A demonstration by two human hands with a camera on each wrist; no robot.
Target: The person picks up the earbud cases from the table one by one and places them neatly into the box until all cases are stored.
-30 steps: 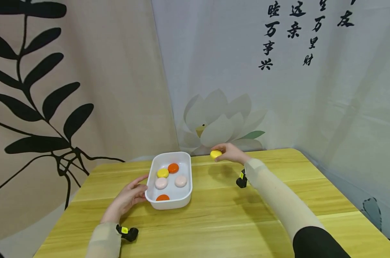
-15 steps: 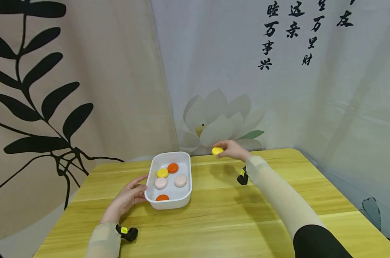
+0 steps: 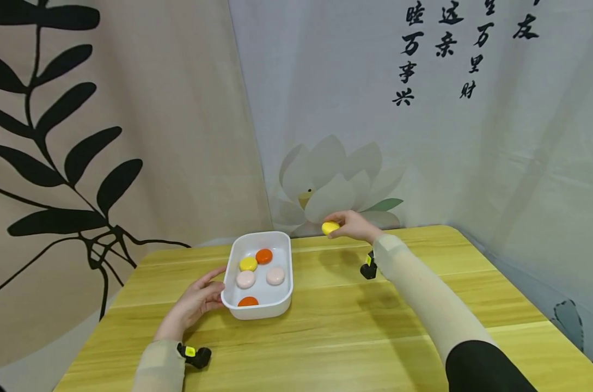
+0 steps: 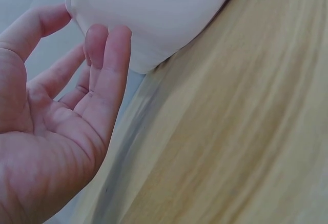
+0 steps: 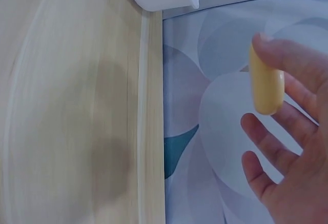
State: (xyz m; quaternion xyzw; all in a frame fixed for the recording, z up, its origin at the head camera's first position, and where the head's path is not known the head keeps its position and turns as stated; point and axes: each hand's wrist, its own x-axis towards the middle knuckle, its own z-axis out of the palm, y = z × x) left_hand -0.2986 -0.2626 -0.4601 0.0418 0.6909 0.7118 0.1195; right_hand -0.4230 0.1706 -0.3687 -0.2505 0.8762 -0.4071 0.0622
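In the head view, a white rectangular tray (image 3: pixel 271 311) stands left of the table's middle. Inside lie a yellow disc (image 3: pixel 248 264), two orange discs (image 3: pixel 264 256) and two pale pink discs (image 3: pixel 245 280), all smooth and rounded. My left hand (image 3: pixel 196 300) touches the tray's left side with relaxed fingers; in the left wrist view, the fingertips meet the outer wall of the tray (image 4: pixel 148 14). Over the table's far edge, my right hand (image 3: pixel 353 226) pinches another yellow disc (image 5: pixel 266 83) between thumb and fingers, above and right of the tray. Its other fingers are spread loosely.
The wooden table (image 3: pixel 335 337) has a far edge close to a hanging cloth backdrop (image 3: pixel 325 81) printed with a plant, a lotus and black characters. A small black camera sits on each wrist, the left camera (image 3: pixel 198 357) low near the table surface.
My right hand, still pinching the yellow disc, has risen slightly and shifted a little to the right, mostly in the first half second. The left hand and tray stay in place.
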